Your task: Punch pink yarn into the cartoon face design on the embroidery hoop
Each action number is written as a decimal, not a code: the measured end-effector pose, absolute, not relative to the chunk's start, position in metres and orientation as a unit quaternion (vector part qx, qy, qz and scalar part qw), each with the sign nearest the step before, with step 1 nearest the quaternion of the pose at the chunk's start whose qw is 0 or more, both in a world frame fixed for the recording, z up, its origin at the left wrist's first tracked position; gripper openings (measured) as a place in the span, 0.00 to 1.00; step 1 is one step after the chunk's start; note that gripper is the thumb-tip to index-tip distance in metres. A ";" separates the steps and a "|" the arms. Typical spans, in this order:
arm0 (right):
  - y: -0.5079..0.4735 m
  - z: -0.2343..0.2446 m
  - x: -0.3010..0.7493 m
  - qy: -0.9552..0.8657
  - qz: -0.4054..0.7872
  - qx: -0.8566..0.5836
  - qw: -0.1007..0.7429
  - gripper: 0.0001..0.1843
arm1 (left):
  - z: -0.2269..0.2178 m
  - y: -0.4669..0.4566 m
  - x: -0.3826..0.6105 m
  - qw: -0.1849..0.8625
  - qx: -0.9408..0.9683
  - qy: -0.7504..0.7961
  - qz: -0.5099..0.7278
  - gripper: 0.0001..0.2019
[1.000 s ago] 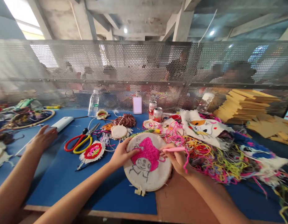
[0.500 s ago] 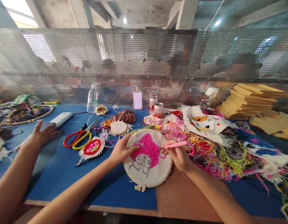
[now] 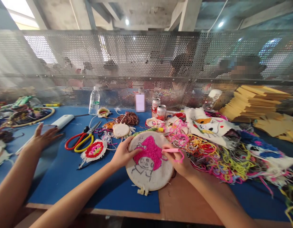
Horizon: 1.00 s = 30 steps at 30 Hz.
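Observation:
A round embroidery hoop (image 3: 149,172) lies on the blue table (image 3: 63,177), its cloth showing a pink tufted hat over a line-drawn face. My left hand (image 3: 122,155) grips the hoop's left rim, thumb on the cloth. My right hand (image 3: 181,161) holds a pink punch needle (image 3: 171,150), its tip at the right edge of the pink patch, with a loop of pink yarn hanging from it.
Another person's hand (image 3: 43,137) rests on the table at far left. Red and yellow scissors (image 3: 79,141), small finished rounds, a water bottle (image 3: 94,100), two cans (image 3: 158,109), a heap of tangled yarn (image 3: 217,158) and stacked yellow boards (image 3: 255,101) surround the hoop. A perforated metal screen stands behind.
My right hand has brought the pink needle leftward and down onto the edge of the pink patch. The left hand keeps its grip on the hoop.

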State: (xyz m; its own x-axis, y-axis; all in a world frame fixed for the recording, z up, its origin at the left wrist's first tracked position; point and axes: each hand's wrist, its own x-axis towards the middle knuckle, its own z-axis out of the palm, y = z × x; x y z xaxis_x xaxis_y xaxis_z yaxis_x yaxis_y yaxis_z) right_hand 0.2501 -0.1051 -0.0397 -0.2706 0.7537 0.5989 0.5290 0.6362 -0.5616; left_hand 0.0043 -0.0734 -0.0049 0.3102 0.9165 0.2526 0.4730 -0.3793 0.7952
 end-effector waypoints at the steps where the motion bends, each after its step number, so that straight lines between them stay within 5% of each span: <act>1: -0.106 -0.040 0.251 -0.776 0.143 -0.406 0.461 0.05 | -0.005 -0.073 0.004 0.303 0.751 0.464 0.359 0.17; 14: -0.108 -0.046 0.254 -0.712 0.226 -0.387 0.541 0.06 | -0.006 -0.071 0.005 0.296 0.760 0.464 0.344 0.16; 30: -0.107 -0.051 0.256 -0.700 0.258 -0.385 0.544 0.06 | -0.006 -0.069 0.004 0.290 0.763 0.474 0.330 0.17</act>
